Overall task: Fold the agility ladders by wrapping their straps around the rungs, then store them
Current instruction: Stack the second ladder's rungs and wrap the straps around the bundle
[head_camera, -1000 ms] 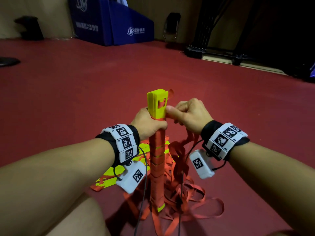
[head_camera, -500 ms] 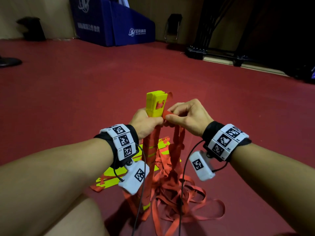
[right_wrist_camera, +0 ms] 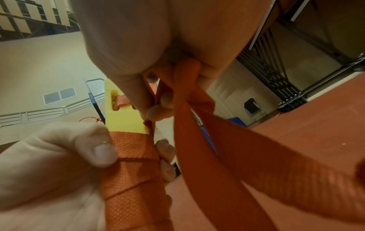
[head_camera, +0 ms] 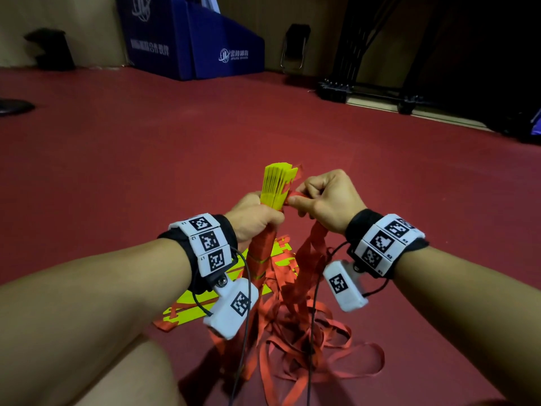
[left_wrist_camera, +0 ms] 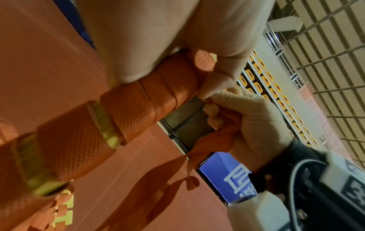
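rungs (head_camera: 276, 186) now tilted; right hand (head_camera: 328, 199) pinches strap (head_camera: 310, 259)

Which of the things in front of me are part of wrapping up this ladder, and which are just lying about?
Part of the job:
left hand gripping the yellow rung bundle
right hand pinching the red strap
loose strap pile on the floor

Just lying about:
blue padded block
folding chair
dark metal rack

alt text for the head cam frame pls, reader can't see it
Seen from above, the left hand grips an upright bundle of yellow ladder rungs partly wrapped in orange strap, while the right hand pinches the loose orange strap beside the bundle's top. More strap lies tangled on the red floor below, with another yellow ladder flat behind.
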Tool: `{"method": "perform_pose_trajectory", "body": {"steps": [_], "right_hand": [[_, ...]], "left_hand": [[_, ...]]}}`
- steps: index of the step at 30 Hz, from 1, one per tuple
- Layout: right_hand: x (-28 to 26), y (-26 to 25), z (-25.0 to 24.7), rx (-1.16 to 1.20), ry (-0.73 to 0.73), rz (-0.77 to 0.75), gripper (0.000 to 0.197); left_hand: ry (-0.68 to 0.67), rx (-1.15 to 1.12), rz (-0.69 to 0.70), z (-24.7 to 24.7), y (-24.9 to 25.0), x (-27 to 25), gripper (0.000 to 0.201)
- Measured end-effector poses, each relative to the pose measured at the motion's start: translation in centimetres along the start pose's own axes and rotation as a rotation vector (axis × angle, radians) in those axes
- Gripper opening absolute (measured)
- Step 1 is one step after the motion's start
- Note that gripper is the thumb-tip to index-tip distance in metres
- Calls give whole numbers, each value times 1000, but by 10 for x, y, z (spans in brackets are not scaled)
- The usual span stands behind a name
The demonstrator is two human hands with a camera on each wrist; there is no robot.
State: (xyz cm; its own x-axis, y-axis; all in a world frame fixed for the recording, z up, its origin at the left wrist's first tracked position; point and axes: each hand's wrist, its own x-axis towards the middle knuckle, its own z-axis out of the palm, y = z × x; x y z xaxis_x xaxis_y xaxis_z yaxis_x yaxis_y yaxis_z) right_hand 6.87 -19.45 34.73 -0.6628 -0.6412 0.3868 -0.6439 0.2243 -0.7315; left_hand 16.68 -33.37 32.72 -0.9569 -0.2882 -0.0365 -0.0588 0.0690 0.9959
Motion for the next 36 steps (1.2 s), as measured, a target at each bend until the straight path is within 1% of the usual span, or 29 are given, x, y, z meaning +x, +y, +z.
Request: {"method": "perform_pose_trajectory", "body": {"steps": [4, 5, 6, 7, 8, 9, 11, 12, 13, 14, 16, 17, 20, 21, 22, 23, 25, 26, 27, 30, 33, 34, 36], "right_hand": [[1, 0, 2, -42, 33, 14, 66], [2, 1, 3, -46, 46, 30, 64], [4, 1, 4, -53, 56, 55, 60], [6, 0, 5, -65, 53, 84, 53], [7, 0, 5, -89, 27, 114, 43], [8, -2, 5, -119, -20, 139, 31], [8, -6, 4, -203, -146, 171, 12], [7, -7, 2, -246, -202, 167, 18], [6, -9, 1, -283, -240, 161, 31], [5, -11, 1, -295, -261, 161, 40], [5, -14, 1, -277, -269, 152, 42], [6, -15, 2, -246, -263, 150, 40], [6, -18, 3, -71, -210, 189, 31], [6, -19, 3, -16, -200, 191, 30], [6, -21, 2, 20, -200, 187, 32], [5, -22, 2, 32, -205, 180, 38], [5, -24, 3, -65, -198, 142, 58], [5, -25, 5, -154, -182, 112, 68], [5, -26, 6, -222, -163, 92, 70], [6, -30, 3, -282, -113, 79, 51], [6, -30, -6, -281, -65, 71, 47], [7, -29, -9, -268, -53, 70, 46], [7, -27, -13, -253, -47, 70, 44]], "left_hand": [[-55, -24, -9, -2, -2, 2, 39], [-78, -35, -11, -3, -3, 2, 38], [-94, -45, -10, -4, -5, 4, 31], [-104, -58, -4, -4, -6, 4, 22], [-118, -65, 3, -5, -7, 5, 20], [-118, -72, 15, -5, -9, 5, 22], [-113, -81, 46, -6, -12, 7, 19], [-111, -73, 61, -6, -14, 8, 16], [-117, -63, 78, -8, -15, 9, 13], [-125, -49, 96, -8, -15, 9, 11], [-126, 3, 137, -10, -15, 9, 8], [-101, 45, 154, -11, -16, 12, 15], [-23, 253, 193, -13, -19, 16, 69], [-19, 309, 204, -12, -19, 17, 80], [-20, 340, 203, -13, -19, 18, 83], [-17, 353, 208, -12, -17, 16, 77], [-1, 342, 218, -8, -13, 12, 49], [6, 326, 226, -5, -12, 10, 42], [23, 323, 227, -4, -12, 10, 42], [50, 312, 204, -1, -7, 10, 51], [48, 219, 176, -1, -2, 12, 57], [49, 181, 181, -3, -3, 12, 56], [45, 160, 195, -8, -4, 12, 46]]}}
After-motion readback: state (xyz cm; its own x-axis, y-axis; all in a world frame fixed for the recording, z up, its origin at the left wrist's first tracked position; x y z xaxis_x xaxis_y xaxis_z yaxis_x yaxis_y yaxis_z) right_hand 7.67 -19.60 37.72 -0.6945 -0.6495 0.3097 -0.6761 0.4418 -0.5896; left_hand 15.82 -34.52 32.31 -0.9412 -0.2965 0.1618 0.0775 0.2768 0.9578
